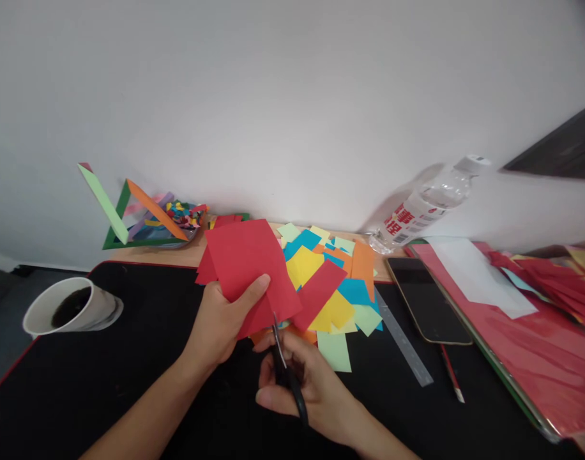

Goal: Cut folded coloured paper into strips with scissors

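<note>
My left hand (220, 319) grips a red sheet of paper (249, 255), thumb on top and fingers underneath. In my right hand (306, 383) is a pair of black-handled scissors (281, 358), its blades at the lower edge of the red sheet. A slit runs up into the paper from that edge. Behind and to the right of the sheet lies a loose heap of paper pieces (335, 306) in red, yellow, blue, orange and pale green. The fingers of my left hand beneath the sheet are partly hidden.
On the left stand a paper cup (98, 310) of dark liquid and a tray (182, 241) of small paper scraps. To the right are a clear ruler (402, 338), a phone (426, 300), a pencil (449, 370), a water bottle (426, 204) and red paper packs (527, 351).
</note>
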`<act>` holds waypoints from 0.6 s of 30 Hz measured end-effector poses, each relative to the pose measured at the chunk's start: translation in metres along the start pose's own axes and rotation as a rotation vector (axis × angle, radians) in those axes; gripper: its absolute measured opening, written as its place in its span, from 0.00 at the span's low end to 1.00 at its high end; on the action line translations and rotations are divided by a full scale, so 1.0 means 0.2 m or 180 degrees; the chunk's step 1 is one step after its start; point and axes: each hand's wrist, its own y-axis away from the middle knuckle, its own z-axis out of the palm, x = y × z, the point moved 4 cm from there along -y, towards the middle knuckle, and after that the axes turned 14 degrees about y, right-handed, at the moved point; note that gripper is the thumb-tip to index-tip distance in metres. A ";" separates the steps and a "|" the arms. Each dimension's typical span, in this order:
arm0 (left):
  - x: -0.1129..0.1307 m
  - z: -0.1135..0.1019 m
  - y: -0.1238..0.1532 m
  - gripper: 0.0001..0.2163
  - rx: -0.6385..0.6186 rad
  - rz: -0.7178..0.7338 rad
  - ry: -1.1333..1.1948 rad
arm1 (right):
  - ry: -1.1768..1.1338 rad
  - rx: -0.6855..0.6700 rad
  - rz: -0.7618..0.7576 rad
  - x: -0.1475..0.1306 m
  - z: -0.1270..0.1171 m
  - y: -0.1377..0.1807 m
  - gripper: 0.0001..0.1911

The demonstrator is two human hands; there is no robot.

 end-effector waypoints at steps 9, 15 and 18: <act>0.05 -0.01 0.02 0.12 0.0079 0.0210 -0.0486 | 0.0047 -0.0026 -0.0052 0.01 -0.01 0.01 0.18; 0.05 -0.01 0.03 0.12 0.0157 0.0159 -0.0594 | -0.0030 -0.0109 -0.0048 0.02 0.00 0.01 0.19; 0.04 -0.01 0.02 0.12 0.0107 0.0181 -0.0623 | -0.0018 -0.0054 -0.0029 0.02 0.00 0.01 0.20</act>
